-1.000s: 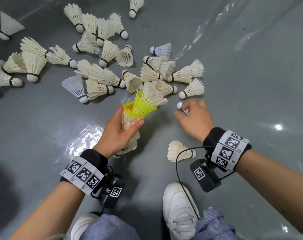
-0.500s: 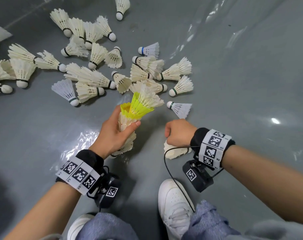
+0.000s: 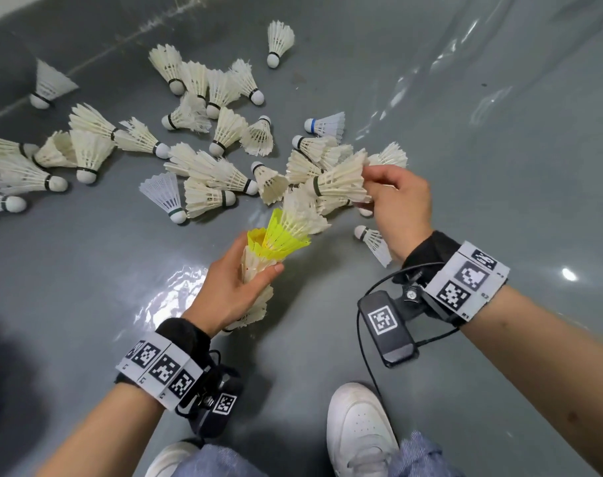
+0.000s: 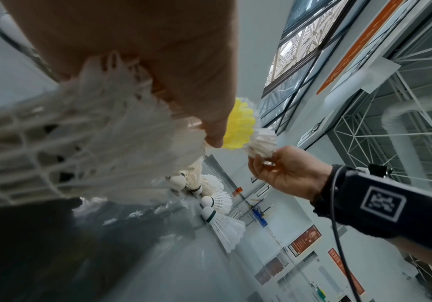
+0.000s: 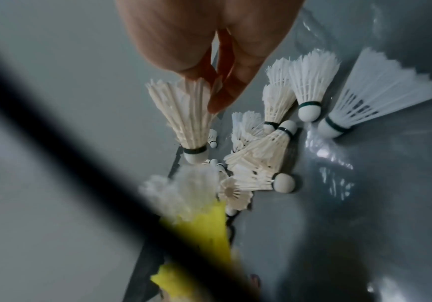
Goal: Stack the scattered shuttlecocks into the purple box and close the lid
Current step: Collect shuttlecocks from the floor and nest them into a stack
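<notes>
My left hand (image 3: 257,258) grips a nested stack of shuttlecocks (image 3: 255,287), white ones below and yellow ones (image 3: 279,235) near its top, tilted up to the right. My right hand (image 3: 369,187) pinches a white feather shuttlecock (image 3: 338,182) by its skirt, and its cork points left, just above the stack's top end. The right wrist view shows that shuttlecock (image 5: 186,118) hanging from my fingertips (image 5: 225,90) over the yellow skirts (image 5: 204,224). Several loose shuttlecocks (image 3: 203,173) lie scattered on the grey floor. The purple box is not in view.
A white plastic shuttlecock (image 3: 374,241) lies on the floor under my right wrist. My white shoes (image 3: 362,428) stand at the bottom of the head view. The glossy grey floor (image 3: 482,149) stretches away to the right.
My right hand picked up a shuttlecock from the floor near my foot and lifted it up and forward to the top of the stack. The left hand kept hold of the stack.
</notes>
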A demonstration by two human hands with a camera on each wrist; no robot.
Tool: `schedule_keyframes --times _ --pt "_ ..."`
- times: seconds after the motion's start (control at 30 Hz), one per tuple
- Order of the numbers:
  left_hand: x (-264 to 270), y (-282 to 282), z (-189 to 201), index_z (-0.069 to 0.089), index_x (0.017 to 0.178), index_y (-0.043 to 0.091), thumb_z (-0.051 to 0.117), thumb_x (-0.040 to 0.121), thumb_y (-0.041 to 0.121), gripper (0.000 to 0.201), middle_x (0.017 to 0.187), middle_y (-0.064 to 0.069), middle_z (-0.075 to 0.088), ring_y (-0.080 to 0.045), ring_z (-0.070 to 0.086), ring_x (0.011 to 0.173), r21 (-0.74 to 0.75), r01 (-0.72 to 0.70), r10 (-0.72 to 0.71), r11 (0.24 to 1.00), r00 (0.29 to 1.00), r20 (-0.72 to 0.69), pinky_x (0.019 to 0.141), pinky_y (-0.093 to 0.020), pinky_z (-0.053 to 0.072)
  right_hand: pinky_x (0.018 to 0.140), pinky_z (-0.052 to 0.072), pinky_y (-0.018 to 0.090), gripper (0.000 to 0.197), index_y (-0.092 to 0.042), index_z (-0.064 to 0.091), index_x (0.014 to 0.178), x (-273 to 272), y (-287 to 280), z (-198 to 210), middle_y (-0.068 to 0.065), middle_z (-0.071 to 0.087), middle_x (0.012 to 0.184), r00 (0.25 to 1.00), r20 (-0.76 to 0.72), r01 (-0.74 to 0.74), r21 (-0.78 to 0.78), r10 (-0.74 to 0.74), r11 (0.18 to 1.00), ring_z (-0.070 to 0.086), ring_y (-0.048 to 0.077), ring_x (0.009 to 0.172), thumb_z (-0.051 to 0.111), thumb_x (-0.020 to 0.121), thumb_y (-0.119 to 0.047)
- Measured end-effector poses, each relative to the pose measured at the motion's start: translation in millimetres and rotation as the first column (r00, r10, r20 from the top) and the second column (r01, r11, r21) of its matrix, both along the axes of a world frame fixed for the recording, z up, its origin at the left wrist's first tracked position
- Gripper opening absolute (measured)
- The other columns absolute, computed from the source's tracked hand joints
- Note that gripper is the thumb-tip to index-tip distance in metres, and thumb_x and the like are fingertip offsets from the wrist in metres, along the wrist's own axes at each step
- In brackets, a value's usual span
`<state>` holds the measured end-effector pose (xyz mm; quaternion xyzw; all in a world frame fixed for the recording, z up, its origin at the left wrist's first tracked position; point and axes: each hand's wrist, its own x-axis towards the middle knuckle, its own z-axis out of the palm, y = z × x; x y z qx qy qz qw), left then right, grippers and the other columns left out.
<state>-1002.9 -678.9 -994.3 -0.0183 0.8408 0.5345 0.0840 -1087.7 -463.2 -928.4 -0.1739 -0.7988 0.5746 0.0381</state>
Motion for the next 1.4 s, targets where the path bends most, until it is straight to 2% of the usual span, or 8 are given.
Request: schedule_keyframes --times 0.2,0.53,0.73,0.97,1.1,1.17,1.3,1.4 --pt "0.5 -1.4 8.0 0.043 0.108 0.05 0.072 0.081 0.028 0.045 0.088 0.023 0.062 0.013 0.057 0.077 0.009 0.005 -0.005 1.0 1.0 -0.014 0.066 -0.001 0.038 0.092 0.05 0.032 0.049 -0.043 0.065 0.058 10.7 -16.1 -5.3 -0.018 0.065 0.084 0.953 -0.004 -0.299 0.126 0.302 0.946 0.063 0.009 0.087 0.06 0.08 0.0" --pt "-1.1 4.7 0.9 0.034 0.136 0.039 0.078 0.062 0.057 0.088 0.095 0.018 0.066 -0.004 0.061 0.086 -0.129 0.213 -0.203 0.969 0.976 0.081 0.074 -0.009 0.043 0.067 0.035 0.002 0.042 -0.035 0.058 0.061 8.8 -18.1 9.9 -0.02 0.057 0.073 0.856 0.079 -0.51 0.282 0.51 0.813 0.052 -0.004 0.068 0.057 0.076 0.005" --pt "-4.9 -1.2 -6.9 0.044 0.127 0.042 0.068 0.079 0.051 0.055 0.103 0.016 0.067 -0.006 0.063 0.092 -0.141 0.191 -0.193 0.972 0.981 -0.005 0.081 -0.023 0.049 0.066 0.033 -0.004 0.028 -0.017 0.068 0.069 8.2 -15.6 14.2 -0.006 0.064 0.079 0.852 0.116 -0.506 0.433 0.511 0.746 0.052 0.008 0.077 0.048 0.069 0.003" --pt "-9.1 -2.7 -5.7 0.054 0.101 0.05 0.067 0.083 0.04 0.024 0.095 0.018 0.065 0.001 0.059 0.087 -0.029 0.117 -0.118 0.993 0.992 -0.045 0.077 -0.012 0.044 0.074 0.035 0.001 0.034 -0.024 0.062 0.074 10.7 -11.6 -6.4 -0.015 0.059 0.081 0.841 0.002 -0.51 0.334 0.541 0.793 0.053 0.003 0.076 0.042 0.076 0.003" --pt "-12.6 1.4 -0.9 0.049 0.1 0.047 0.069 0.085 0.024 0.034 0.092 0.024 0.063 0.015 0.057 0.081 0.034 0.018 -0.016 0.999 0.998 -0.059 0.072 -0.002 0.039 0.082 0.053 0.031 0.033 -0.024 0.062 0.076 13.7 -11.9 -10.5 -0.003 0.067 0.096 0.908 -0.21 -0.344 0.118 0.362 0.931 0.064 0.015 0.094 0.042 0.084 0.001" --pt "-13.7 2.1 0.0 0.05 0.1 0.048 0.068 0.085 0.025 0.033 0.091 0.029 0.063 0.016 0.056 0.084 0.043 -0.018 0.022 0.999 0.997 -0.08 0.074 -0.003 0.039 0.075 0.055 0.032 0.026 -0.027 0.056 0.08 12.7 -11.1 -7.9 -0.004 0.066 0.096 0.933 -0.216 -0.284 0.054 0.289 0.957 0.066 0.014 0.091 0.045 0.089 -0.005" --pt "-13.8 2.7 2.1 0.049 0.097 0.05 0.07 0.084 0.025 0.035 0.091 0.032 0.06 0.02 0.054 0.085 0.044 -0.07 0.075 0.997 0.992 -0.103 0.073 0.0 0.037 0.082 0.039 0.021 0.016 -0.019 0.05 0.102 7.8 8.6 -22.8 0.003 0.053 0.112 0.999 -0.017 -0.031 0.379 0.04 0.925 0.053 0.021 0.105 0.055 0.086 -0.018" --pt "-12.8 2.2 2.7 0.049 0.096 0.049 0.07 0.084 0.025 0.034 0.094 0.029 0.059 0.021 0.053 0.085 0.033 -0.068 0.072 0.997 0.991 -0.113 0.072 0.001 0.036 0.096 0.033 0.04 0.048 -0.008 0.042 0.119 16.0 25.0 -42.9 0.015 0.039 0.125 0.933 0.347 -0.177 0.673 -0.095 0.718 0.035 0.034 0.118 0.058 0.083 -0.036"
